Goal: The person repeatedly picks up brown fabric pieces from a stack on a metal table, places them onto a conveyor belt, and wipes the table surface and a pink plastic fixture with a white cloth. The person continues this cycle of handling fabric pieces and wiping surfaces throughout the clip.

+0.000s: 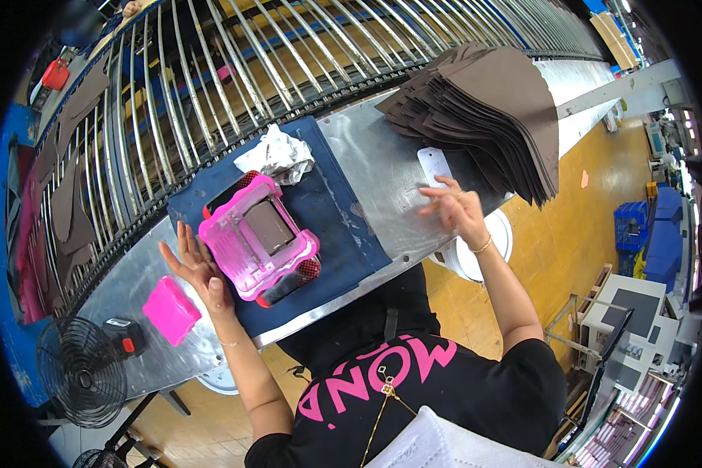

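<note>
A pink plastic frame (249, 226) lies on a dark blue mat (331, 226), with a brown piece (268, 226) set in its middle. My left hand (199, 269) rests flat and open against the frame's left edge. My right hand (459, 210) hovers open over the metal table (382, 175), fingers spread, just below a small white card (434, 164). It is close to a fanned stack of brown cut pieces (491, 109).
A pink box (171, 310) and a small black device with a red button (125, 338) lie left of my left hand. Crumpled white paper (277, 156) sits on the mat. A roller conveyor (234, 62) runs behind the table; a black fan (80, 370) stands at lower left.
</note>
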The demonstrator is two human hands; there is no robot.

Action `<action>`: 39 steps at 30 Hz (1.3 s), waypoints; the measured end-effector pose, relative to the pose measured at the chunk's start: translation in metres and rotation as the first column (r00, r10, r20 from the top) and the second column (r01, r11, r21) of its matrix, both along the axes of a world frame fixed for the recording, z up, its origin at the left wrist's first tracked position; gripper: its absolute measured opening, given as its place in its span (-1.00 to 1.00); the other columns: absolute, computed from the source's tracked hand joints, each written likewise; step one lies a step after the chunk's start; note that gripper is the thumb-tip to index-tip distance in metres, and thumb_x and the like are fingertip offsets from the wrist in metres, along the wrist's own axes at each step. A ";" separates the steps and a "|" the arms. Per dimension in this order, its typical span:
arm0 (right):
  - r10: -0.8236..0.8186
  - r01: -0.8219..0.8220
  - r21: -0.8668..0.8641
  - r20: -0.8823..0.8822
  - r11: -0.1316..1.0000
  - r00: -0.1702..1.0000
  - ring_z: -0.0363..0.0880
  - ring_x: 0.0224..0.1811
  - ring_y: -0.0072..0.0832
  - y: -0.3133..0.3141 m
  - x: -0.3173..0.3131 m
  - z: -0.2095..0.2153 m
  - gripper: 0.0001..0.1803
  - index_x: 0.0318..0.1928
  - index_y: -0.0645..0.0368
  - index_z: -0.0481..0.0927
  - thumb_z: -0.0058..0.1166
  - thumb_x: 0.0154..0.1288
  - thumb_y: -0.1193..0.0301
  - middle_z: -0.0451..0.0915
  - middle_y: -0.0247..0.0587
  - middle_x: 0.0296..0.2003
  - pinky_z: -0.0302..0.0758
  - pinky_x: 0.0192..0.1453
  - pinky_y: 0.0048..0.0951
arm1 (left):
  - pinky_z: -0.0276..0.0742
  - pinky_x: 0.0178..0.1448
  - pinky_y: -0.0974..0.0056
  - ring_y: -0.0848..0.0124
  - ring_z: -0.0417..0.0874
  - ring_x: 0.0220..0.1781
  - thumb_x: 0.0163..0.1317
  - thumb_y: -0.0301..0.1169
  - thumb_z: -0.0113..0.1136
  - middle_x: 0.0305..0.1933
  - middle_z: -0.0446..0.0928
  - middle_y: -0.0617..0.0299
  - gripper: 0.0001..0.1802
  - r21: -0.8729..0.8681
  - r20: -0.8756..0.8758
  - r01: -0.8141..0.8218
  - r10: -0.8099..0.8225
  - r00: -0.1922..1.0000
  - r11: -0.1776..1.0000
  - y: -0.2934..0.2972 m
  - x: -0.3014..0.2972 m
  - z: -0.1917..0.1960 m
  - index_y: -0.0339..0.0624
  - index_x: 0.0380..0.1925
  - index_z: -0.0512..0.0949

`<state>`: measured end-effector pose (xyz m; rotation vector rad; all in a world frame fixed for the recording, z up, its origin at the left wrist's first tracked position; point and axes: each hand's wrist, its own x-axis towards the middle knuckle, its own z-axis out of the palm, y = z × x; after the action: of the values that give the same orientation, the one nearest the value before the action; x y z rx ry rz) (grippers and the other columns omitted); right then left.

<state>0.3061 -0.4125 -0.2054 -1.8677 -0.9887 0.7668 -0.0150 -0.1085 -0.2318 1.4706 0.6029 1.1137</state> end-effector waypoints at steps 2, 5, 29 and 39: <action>-0.118 0.116 -0.028 -0.100 0.993 0.988 0.52 0.15 -0.25 -0.002 0.000 0.003 -0.49 0.28 0.07 0.43 -0.06 0.39 0.18 0.66 -0.11 -0.04 -0.17 0.49 -0.04 | -0.30 0.55 -0.13 -0.08 -0.12 0.56 -0.06 0.27 0.31 0.52 -0.10 -0.17 0.31 -0.004 -0.012 0.015 -0.015 1.000 1.000 0.003 -0.001 -0.004 0.12 0.48 -0.33; -0.021 -0.008 0.069 0.418 0.998 0.908 0.62 -0.08 -0.41 0.019 -0.009 0.003 -0.54 0.22 0.12 0.49 -0.06 0.40 0.21 0.69 -0.15 -0.16 0.21 0.27 -0.23 | -0.34 0.55 -0.15 -0.08 -0.15 0.57 -0.07 0.27 0.30 0.53 -0.12 -0.15 0.30 -0.001 -0.020 0.033 -0.033 0.999 0.999 0.003 0.000 -0.005 0.16 0.48 -0.33; -0.386 0.835 -0.201 0.815 0.512 0.433 0.48 0.18 -0.02 -0.106 0.125 0.107 -0.24 0.01 0.43 0.59 0.01 0.29 -0.15 0.54 0.26 0.05 0.38 0.26 -0.23 | 0.19 0.43 -0.03 -0.07 0.29 0.40 0.21 0.02 0.23 0.43 0.11 -0.23 -0.01 -0.086 0.209 0.058 -0.039 0.977 0.995 0.004 -0.022 0.042 0.03 0.47 -0.13; -0.475 0.879 0.029 0.850 0.476 0.229 0.62 -0.09 -0.10 -0.082 0.102 0.106 -0.51 0.00 0.35 0.53 0.15 0.29 0.15 0.63 0.15 -0.23 0.51 0.02 -0.23 | 0.26 0.39 0.02 -0.04 0.32 0.38 0.21 -0.08 0.24 0.42 0.14 -0.21 -0.03 -0.039 0.174 0.008 -0.001 0.985 0.999 0.007 -0.030 0.055 0.06 0.47 -0.14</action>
<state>0.4077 -0.4945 -0.0990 -2.8496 -0.1966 -0.5557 -0.0449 -0.1017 -0.1767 1.3240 0.4961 1.2065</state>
